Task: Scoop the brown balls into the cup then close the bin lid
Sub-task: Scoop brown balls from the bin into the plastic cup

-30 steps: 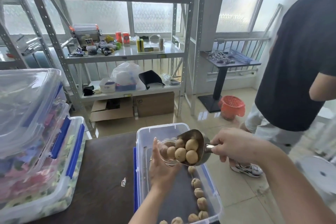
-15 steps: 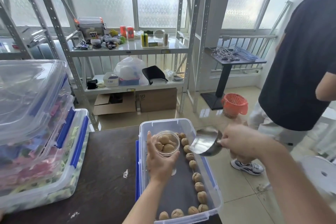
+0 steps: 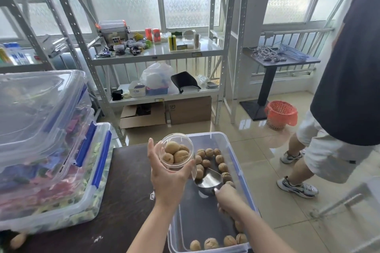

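Note:
My left hand holds a clear plastic cup with several brown balls inside, tilted toward me above the left edge of the open clear bin. My right hand grips the handle of a metal scoop, whose empty bowl is down inside the bin among the brown balls. More balls line the bin's right side and near end. The bin stands on a dark table at its right edge. I see no lid for the bin.
Clear storage bins with blue latches, full of coloured items, are stacked at the left of the table. One stray ball lies at the table's near left. A person stands at the right beside an orange basket. Metal shelving stands behind.
The scoop tipped its balls into the cup, then my right hand swung it down into the bin. My left hand lifted the filled cup slightly and drew it to the left.

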`<action>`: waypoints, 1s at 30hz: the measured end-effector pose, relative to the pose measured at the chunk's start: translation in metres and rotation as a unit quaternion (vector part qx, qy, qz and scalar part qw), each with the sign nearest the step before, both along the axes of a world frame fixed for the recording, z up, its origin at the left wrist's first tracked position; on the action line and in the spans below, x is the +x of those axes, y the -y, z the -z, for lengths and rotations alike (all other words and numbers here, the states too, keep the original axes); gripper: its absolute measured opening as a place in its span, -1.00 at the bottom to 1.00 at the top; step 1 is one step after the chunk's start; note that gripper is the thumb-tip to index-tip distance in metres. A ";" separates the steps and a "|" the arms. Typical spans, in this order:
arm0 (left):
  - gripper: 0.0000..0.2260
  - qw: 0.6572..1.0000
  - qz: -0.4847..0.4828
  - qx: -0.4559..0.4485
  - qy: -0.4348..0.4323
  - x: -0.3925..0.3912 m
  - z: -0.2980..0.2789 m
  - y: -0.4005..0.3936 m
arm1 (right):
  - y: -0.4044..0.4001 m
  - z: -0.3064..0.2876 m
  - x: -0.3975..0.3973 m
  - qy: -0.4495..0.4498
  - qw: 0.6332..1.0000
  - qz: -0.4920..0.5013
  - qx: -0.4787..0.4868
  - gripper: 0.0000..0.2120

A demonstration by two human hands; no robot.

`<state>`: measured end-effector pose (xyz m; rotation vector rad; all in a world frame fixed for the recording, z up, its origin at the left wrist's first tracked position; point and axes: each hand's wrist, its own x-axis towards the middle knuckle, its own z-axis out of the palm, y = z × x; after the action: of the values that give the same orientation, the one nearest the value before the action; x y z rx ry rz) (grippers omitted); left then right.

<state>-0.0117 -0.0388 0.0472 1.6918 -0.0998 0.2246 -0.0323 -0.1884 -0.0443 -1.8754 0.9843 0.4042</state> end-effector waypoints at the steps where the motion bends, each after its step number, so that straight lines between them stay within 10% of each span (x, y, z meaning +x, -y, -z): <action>1: 0.00 1.000 -0.001 0.002 0.000 -0.001 0.002 -0.002 | -0.002 0.010 0.007 0.009 0.999 0.037 0.022 -0.75; 16: 0.02 1.000 -0.008 0.002 -0.013 -0.008 0.025 -0.011 | -0.010 0.053 0.029 0.185 0.970 0.075 0.136 -0.74; 30: -0.01 0.996 0.044 0.045 -0.061 -0.005 0.040 0.019 | 0.047 -0.059 -0.033 0.286 0.955 0.011 0.081 -0.72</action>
<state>-0.0162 -0.0574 0.0072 1.7826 -0.0941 0.0519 -0.0649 -0.2359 0.0144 -1.6846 0.5577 -0.0780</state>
